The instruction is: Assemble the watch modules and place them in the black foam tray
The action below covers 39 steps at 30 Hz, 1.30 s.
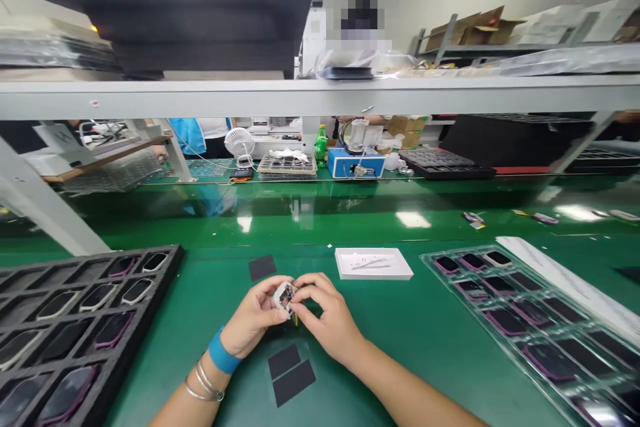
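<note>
A small white-rimmed watch case [284, 299] is held up over the green bench, its electronic parts showing on the open side. My left hand [259, 310] grips it by the edge, thumb below and fingers above. From the other side, my right hand [325, 312] pinches at the case's right edge with thumb and fingertips; whatever tiny part lies between them is hidden. A short yellow strip [296, 319] hangs beneath the case. Below the hands, two black rectangular sheets [294, 384] lie on a clear film, and another black sheet [263, 268] lies just behind the left hand.
A black foam tray [173, 260] with watch cases stands at left. To the right, a clear plastic tray [453, 287] holds cases and dark screens. A white box lid [375, 274] contains thin pieces. Overhead runs a grey shelf [320, 97]; a blue machine [340, 164] stands behind.
</note>
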Motion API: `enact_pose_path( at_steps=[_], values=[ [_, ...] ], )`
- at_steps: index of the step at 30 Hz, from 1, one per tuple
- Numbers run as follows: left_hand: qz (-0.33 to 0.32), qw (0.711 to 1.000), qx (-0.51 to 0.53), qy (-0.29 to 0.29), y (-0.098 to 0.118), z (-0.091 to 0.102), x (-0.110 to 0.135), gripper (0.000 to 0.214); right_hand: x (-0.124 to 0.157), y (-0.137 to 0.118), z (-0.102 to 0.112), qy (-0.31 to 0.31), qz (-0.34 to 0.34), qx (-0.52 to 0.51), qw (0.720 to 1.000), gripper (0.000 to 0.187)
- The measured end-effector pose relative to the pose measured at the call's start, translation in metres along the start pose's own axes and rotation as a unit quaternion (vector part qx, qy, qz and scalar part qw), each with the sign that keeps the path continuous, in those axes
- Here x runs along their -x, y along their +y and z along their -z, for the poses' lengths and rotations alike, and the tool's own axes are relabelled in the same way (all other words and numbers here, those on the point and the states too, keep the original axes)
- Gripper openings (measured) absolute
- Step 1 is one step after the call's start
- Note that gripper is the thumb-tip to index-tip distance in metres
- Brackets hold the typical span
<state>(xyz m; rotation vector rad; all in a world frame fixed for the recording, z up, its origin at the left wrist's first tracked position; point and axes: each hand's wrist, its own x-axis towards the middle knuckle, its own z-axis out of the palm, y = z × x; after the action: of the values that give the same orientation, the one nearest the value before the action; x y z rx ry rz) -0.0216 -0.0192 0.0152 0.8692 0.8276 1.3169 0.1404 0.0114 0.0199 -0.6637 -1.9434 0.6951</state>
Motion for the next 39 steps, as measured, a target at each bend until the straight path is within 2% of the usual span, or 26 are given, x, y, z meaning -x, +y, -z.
enact_pose_path(
  at_steps=[16, 21, 25, 28, 31, 34, 39],
  values=[
    [0.014, 1.000, -0.011, -0.014, -0.001, 0.002, -0.001, 0.045, -0.002, 0.002, 0.000, -0.040, -0.067, -0.014, 0.997, 0.008],
    [0.026, 1.000, -0.010, 0.005, 0.000, 0.004, -0.002, 0.047, -0.004, -0.002, 0.004, -0.041, -0.039, 0.028, 0.998, 0.007],
    [0.037, 0.999, 0.000, 0.002, 0.003, 0.007, -0.003, 0.050, -0.017, 0.009, 0.033, 0.015, -0.038, 0.161, 0.986, 0.008],
    [0.026, 1.000, 0.012, 0.009, 0.004, 0.010, -0.004, 0.052, -0.027, 0.030, 0.065, 0.046, -0.130, 0.273, 0.952, 0.013],
    [0.018, 0.999, 0.036, 0.007, 0.002, 0.011, -0.004, 0.050, -0.031, 0.047, 0.083, 0.043, -0.206, 0.284, 0.936, 0.016],
    [0.017, 0.999, 0.052, -0.003, 0.001, 0.012, -0.005, 0.050, -0.029, 0.046, 0.073, 0.011, -0.203, 0.241, 0.949, 0.015],
    [0.022, 0.998, 0.049, -0.019, 0.000, 0.009, -0.004, 0.050, -0.019, 0.020, 0.028, -0.012, -0.170, 0.074, 0.983, 0.010]
  ],
)
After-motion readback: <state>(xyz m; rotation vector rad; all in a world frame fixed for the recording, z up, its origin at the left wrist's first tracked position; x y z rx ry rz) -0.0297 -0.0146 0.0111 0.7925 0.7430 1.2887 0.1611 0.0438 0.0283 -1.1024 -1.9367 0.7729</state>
